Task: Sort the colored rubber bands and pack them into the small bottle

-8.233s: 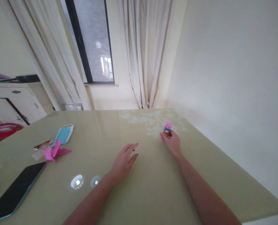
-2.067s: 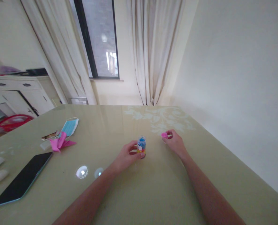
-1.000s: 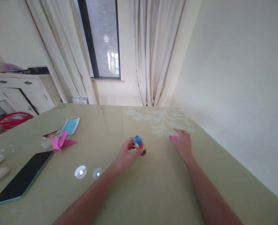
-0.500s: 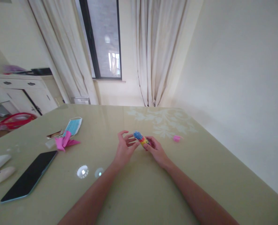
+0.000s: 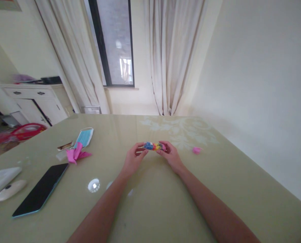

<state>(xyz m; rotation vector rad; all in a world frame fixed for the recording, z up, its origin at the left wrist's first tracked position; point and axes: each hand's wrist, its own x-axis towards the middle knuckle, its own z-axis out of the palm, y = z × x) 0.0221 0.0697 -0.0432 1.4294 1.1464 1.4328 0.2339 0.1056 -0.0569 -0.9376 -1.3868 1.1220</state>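
A short multicoloured roll (image 5: 154, 146) in blue, red, yellow and pink, with a shiny surface, is held level just above the table; its exact kind is not clear. My left hand (image 5: 135, 157) grips the blue end between thumb and fingers. At the other end, my right hand (image 5: 170, 155) has its thumb and fingers closed around the pink and dark part. To the right of it, a small pink crumpled piece (image 5: 196, 150) lies on the table.
On the left of the glossy table (image 5: 150, 209) lie a dark tablet (image 5: 41, 189), a pink folded paper (image 5: 76, 153), a blue face mask (image 5: 84, 137), a white computer mouse (image 5: 10, 190) and a white flat item (image 5: 2, 179). A wall (image 5: 267, 84) borders the right side.
The roll has turned from slanted to level. My left fingers, spread beside the blue end before, have closed on it. The view has shifted slightly left.
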